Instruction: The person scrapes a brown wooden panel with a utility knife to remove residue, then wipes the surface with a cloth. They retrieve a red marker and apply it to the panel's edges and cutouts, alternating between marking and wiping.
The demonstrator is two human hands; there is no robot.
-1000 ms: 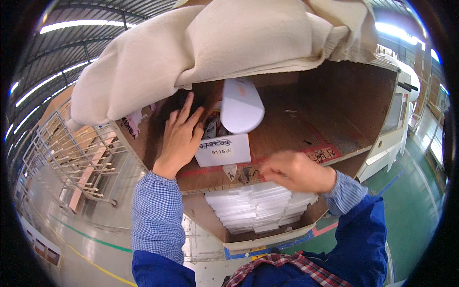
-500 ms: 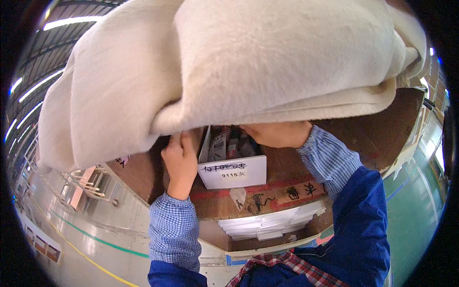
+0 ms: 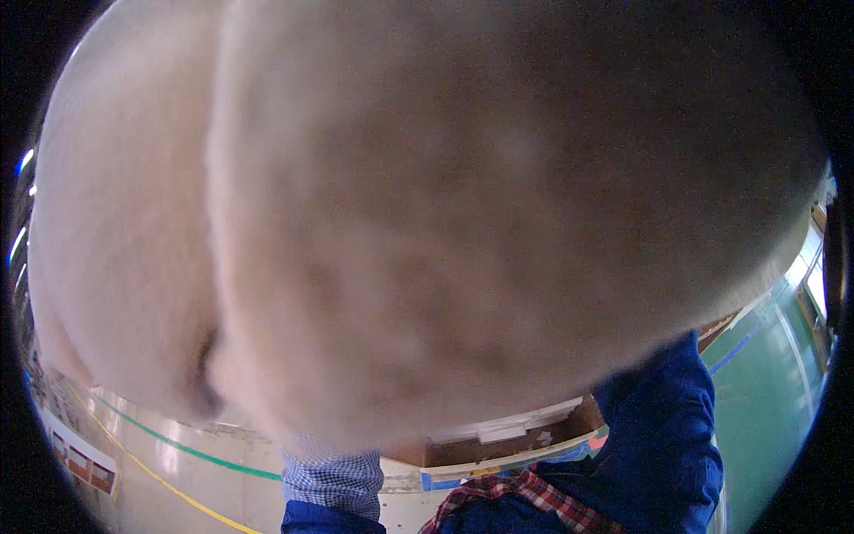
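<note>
Cream fleece bundle (image 3: pixel 427 205) fills view, hides both hands; fingers' spread, grip cannot tell. Checked cuff (image 3: pixel 332 479), blue sleeve (image 3: pixel 663 427) rise beneath it.

Glossy floor (image 3: pixel 178 481), green and yellow lines

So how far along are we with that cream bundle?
Done: the cream bundle is raised close to the camera and fills nearly the whole view. In hand: the left sleeve and right sleeve reach up under it; the hands are hidden. Left: it is not set down yet, and only a sliver of the box shows below.
</note>
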